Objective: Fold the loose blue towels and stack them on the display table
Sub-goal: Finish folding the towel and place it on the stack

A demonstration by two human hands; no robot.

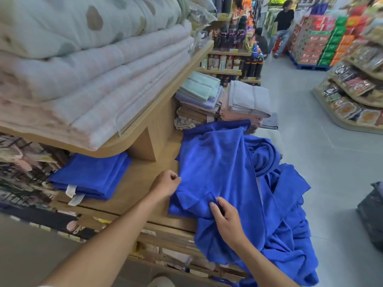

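Noted from beside the display: left hand (165,184) has its fingers curled, thumb and forefinger pinching the left edge of the loose blue towel (215,162). The right hand (227,220), at 4 o'clock of the left, has its fingers curled round a bunched fold at the same towel's near edge. The towel lies spread and wrinkled over the right part of the wooden surface (134,189), its far edge reaching toward 12 o'clock against folded stock. At 3 to 5 o'clock of it, a heap of further blue towels (290,204), unfolded, spills over the surface's right edge and hangs toward the floor (323,146). The folded blue stack (91,177) sits on the surface at 9 o'clock of the left hand, apart from the loose towel and partly tucked under the upper shelf (202,52); white tags show at its near side. The shelf carries pale quilts (72,69), folded. At 12 o'clock of the loose towel stand piles of grey, pink and mint towels (246,98). Two people (284,19) are far off in the aisle at 1 o'clock, and racks of packaged goods (356,88) stand at 3 o'clock.
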